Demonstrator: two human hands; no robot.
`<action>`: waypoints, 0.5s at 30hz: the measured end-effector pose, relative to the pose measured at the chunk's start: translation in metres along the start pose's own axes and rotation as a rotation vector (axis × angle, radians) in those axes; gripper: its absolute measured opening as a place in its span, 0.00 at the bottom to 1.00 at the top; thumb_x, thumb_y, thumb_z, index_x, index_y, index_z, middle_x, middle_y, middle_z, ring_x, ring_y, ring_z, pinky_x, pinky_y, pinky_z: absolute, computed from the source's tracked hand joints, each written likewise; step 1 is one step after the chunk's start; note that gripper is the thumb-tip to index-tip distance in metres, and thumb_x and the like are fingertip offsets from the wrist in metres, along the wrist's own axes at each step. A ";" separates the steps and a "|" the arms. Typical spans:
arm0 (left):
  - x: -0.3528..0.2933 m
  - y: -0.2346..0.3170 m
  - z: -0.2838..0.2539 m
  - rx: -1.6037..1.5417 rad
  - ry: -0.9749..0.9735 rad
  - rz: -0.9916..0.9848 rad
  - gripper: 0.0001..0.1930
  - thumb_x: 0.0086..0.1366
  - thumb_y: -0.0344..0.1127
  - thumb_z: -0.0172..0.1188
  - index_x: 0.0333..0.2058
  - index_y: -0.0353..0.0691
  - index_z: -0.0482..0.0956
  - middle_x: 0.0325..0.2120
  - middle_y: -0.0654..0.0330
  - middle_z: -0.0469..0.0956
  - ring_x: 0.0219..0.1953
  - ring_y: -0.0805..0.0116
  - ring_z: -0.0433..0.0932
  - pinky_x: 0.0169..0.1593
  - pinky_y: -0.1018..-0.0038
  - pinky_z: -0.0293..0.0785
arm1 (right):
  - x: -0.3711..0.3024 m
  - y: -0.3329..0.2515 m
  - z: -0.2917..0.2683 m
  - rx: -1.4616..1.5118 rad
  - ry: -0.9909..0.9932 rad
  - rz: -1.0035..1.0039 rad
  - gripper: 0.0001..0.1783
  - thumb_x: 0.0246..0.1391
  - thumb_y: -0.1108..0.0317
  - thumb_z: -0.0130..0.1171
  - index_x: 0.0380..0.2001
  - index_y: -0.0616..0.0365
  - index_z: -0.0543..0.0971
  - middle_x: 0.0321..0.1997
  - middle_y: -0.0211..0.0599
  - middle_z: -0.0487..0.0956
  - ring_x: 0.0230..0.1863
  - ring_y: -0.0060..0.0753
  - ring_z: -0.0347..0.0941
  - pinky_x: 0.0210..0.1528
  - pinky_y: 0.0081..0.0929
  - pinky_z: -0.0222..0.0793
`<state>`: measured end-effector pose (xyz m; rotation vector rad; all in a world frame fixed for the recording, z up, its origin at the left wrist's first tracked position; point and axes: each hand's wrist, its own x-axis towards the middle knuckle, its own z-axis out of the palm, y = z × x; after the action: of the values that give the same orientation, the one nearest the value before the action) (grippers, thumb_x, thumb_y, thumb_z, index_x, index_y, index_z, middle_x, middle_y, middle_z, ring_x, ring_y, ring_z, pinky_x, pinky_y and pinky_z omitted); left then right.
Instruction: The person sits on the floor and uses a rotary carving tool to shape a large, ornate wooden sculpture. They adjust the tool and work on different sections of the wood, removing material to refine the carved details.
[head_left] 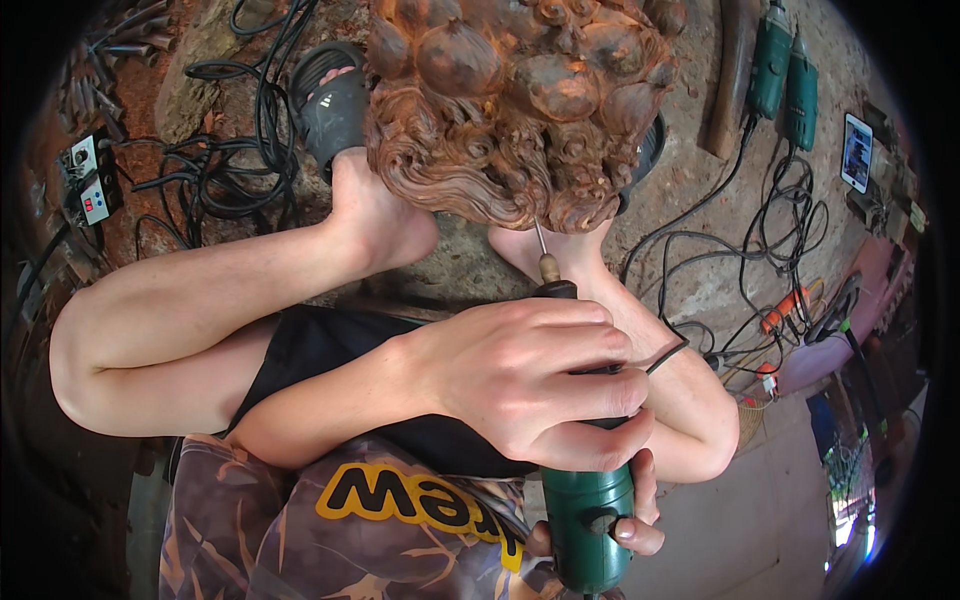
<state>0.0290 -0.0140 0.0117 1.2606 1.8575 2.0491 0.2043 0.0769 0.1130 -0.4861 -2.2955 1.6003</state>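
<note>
While black cables (240, 150) sprawl at the left, the left hand (530, 385) wraps tight around a green grinder (585, 520); its bit (540, 238) touches the brown curly carving (510, 100); the right hand (635, 510) grips the grinder's lower body; two spare grinders (785, 75) lie far right.

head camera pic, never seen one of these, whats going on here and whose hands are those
This is one view, from a camera worn on a person's head, looking down, so the edges bend. No machine: both hands are the wearer's own. The left hand wraps the front of a green rotary carving tool; the right hand holds its rear from underneath. The tool's thin bit touches a reddish carved wooden sculpture full of curls, with the person's bare feet on either side. On the ground lie black cables, two more green tools and a phone.
</note>
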 end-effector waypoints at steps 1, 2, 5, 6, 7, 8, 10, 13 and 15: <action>0.001 -0.001 0.001 -0.003 0.007 0.000 0.09 0.51 0.35 0.71 0.30 0.42 0.82 0.33 0.62 0.74 0.32 0.64 0.75 0.35 0.68 0.76 | 0.000 0.000 0.000 -0.014 -0.023 0.007 0.48 0.33 0.67 0.89 0.56 0.44 0.68 0.68 0.59 0.68 0.56 0.67 0.79 0.54 0.50 0.86; 0.001 -0.002 0.001 -0.007 0.014 0.000 0.09 0.51 0.36 0.71 0.30 0.42 0.82 0.33 0.63 0.74 0.32 0.64 0.75 0.35 0.68 0.76 | 0.001 0.000 -0.001 -0.015 -0.046 0.008 0.48 0.33 0.67 0.89 0.56 0.44 0.68 0.68 0.59 0.68 0.56 0.68 0.80 0.54 0.50 0.86; 0.000 -0.003 0.000 -0.005 0.009 -0.003 0.09 0.51 0.36 0.70 0.30 0.43 0.82 0.33 0.62 0.74 0.33 0.65 0.76 0.35 0.69 0.76 | 0.005 0.003 -0.004 -0.014 -0.050 0.007 0.48 0.32 0.68 0.89 0.55 0.45 0.68 0.68 0.59 0.68 0.56 0.69 0.79 0.55 0.50 0.86; -0.001 -0.003 0.000 0.008 -0.006 0.010 0.10 0.53 0.35 0.70 0.34 0.44 0.83 0.33 0.62 0.75 0.33 0.64 0.76 0.34 0.69 0.77 | 0.006 0.004 -0.005 -0.005 -0.049 0.001 0.48 0.32 0.68 0.90 0.55 0.45 0.68 0.68 0.59 0.68 0.57 0.69 0.79 0.55 0.50 0.85; -0.002 -0.004 -0.001 0.019 -0.022 0.023 0.11 0.54 0.34 0.69 0.37 0.45 0.84 0.34 0.62 0.76 0.33 0.64 0.77 0.33 0.69 0.78 | 0.007 0.005 -0.005 0.003 -0.048 -0.006 0.49 0.32 0.69 0.90 0.55 0.45 0.68 0.68 0.59 0.68 0.57 0.69 0.79 0.55 0.50 0.85; -0.003 -0.004 -0.002 0.026 -0.033 0.033 0.12 0.56 0.33 0.69 0.41 0.46 0.85 0.34 0.62 0.77 0.33 0.64 0.78 0.32 0.70 0.79 | 0.008 0.006 -0.005 0.020 -0.056 -0.019 0.49 0.31 0.69 0.90 0.56 0.45 0.68 0.68 0.59 0.68 0.57 0.69 0.79 0.55 0.49 0.85; -0.004 -0.004 -0.003 0.028 -0.042 0.041 0.12 0.56 0.33 0.69 0.40 0.46 0.85 0.34 0.62 0.77 0.33 0.64 0.78 0.32 0.70 0.79 | 0.008 0.006 -0.004 0.044 -0.085 -0.029 0.49 0.31 0.70 0.90 0.55 0.46 0.68 0.68 0.59 0.69 0.58 0.68 0.79 0.54 0.48 0.86; -0.006 -0.003 -0.003 0.020 -0.046 0.036 0.11 0.55 0.32 0.70 0.38 0.46 0.86 0.33 0.62 0.77 0.32 0.64 0.78 0.31 0.70 0.78 | 0.009 0.004 -0.004 0.038 -0.096 -0.025 0.50 0.29 0.69 0.91 0.55 0.47 0.68 0.66 0.59 0.70 0.57 0.66 0.80 0.53 0.47 0.86; -0.006 -0.002 -0.003 0.018 -0.046 0.032 0.10 0.55 0.32 0.70 0.38 0.46 0.86 0.33 0.61 0.77 0.32 0.64 0.78 0.31 0.70 0.78 | 0.009 0.003 -0.001 0.017 -0.053 -0.028 0.51 0.28 0.69 0.91 0.55 0.47 0.68 0.65 0.59 0.71 0.56 0.66 0.81 0.52 0.47 0.87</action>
<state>0.0299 -0.0197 0.0074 1.3392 1.8511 2.0056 0.1975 0.0829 0.1111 -0.4100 -2.3148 1.6362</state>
